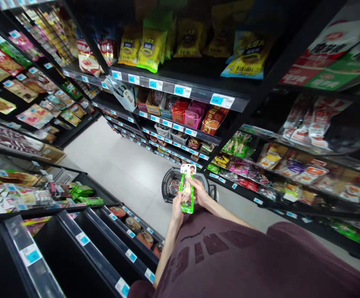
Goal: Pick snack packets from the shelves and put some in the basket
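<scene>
Both of my hands hold a narrow snack packet (186,195), with a white top, green edges and pale food behind a clear window. My left hand (177,207) grips its lower left edge. On the other side, my right hand (199,191) pinches the packet's right edge higher up. Below the packet is a dark grey shopping basket (166,187), partly hidden by my hands. Some small packaged items (175,185) lie in it.
Shelves with price labels (182,90) rise ahead, holding yellow snack bags (151,49) and small boxes. More packets (313,171) fill the right-hand shelves. Close on the left stands a tiered black shelf (83,239). Pale floor tiles (114,153) run between the shelves.
</scene>
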A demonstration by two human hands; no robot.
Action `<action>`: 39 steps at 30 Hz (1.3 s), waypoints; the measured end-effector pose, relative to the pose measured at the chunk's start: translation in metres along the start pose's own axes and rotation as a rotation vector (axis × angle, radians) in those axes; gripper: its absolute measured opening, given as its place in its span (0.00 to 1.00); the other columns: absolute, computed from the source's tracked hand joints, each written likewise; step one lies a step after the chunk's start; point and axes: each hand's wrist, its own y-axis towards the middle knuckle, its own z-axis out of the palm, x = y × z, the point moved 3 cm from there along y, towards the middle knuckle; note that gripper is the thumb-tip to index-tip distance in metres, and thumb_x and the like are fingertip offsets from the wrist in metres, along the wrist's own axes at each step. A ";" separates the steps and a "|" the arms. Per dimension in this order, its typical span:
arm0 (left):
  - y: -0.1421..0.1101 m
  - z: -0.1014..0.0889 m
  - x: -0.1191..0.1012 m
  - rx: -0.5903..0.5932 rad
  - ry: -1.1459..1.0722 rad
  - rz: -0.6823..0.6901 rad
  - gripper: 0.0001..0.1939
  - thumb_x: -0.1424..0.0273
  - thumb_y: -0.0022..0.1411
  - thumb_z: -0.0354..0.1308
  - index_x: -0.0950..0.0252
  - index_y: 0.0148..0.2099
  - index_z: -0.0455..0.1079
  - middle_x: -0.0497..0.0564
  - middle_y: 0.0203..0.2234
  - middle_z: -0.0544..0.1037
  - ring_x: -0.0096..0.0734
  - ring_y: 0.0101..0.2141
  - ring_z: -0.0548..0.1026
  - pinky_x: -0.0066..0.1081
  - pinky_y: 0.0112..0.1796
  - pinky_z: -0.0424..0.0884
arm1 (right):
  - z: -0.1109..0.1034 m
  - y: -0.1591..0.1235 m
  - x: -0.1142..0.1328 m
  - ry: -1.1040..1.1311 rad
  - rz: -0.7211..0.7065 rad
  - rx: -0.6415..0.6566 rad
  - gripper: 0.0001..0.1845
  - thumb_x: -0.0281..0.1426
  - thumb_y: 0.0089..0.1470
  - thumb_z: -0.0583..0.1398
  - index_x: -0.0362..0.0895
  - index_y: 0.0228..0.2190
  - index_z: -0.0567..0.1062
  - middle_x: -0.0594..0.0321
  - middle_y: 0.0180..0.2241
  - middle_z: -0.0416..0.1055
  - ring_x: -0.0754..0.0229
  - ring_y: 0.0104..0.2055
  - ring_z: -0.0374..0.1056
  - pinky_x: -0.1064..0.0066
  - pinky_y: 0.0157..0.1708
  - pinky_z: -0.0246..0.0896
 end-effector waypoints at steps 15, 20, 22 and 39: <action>0.013 -0.012 0.000 0.020 0.259 0.189 0.22 0.53 0.57 0.63 0.71 0.30 0.73 0.48 0.23 0.72 0.23 0.25 0.66 0.23 0.29 0.61 | 0.011 0.001 0.006 0.215 0.196 0.274 0.24 0.48 0.56 0.55 0.44 0.45 0.75 0.54 0.37 0.78 0.48 0.40 0.74 0.57 0.39 0.69; 0.013 -0.013 0.002 -0.005 0.222 0.186 0.21 0.54 0.56 0.65 0.69 0.30 0.70 0.46 0.22 0.69 0.20 0.24 0.64 0.22 0.27 0.60 | 0.008 0.003 0.002 0.215 0.172 0.377 0.20 0.39 0.50 0.61 0.44 0.44 0.74 0.56 0.35 0.77 0.52 0.35 0.73 0.63 0.31 0.69; 0.013 -0.012 0.004 0.006 0.187 0.165 0.19 0.55 0.56 0.65 0.69 0.32 0.71 0.46 0.24 0.70 0.21 0.25 0.65 0.22 0.28 0.62 | 0.006 0.004 0.002 0.214 0.108 0.360 0.19 0.37 0.48 0.63 0.45 0.43 0.74 0.59 0.33 0.77 0.55 0.31 0.72 0.67 0.25 0.66; 0.003 0.002 -0.003 0.118 0.253 0.148 0.23 0.58 0.55 0.66 0.66 0.49 0.74 0.53 0.40 0.78 0.33 0.37 0.75 0.28 0.40 0.71 | 0.000 0.010 0.009 0.092 -0.032 0.002 0.20 0.29 0.35 0.73 0.46 0.33 0.75 0.69 0.28 0.76 0.63 0.25 0.70 0.72 0.26 0.66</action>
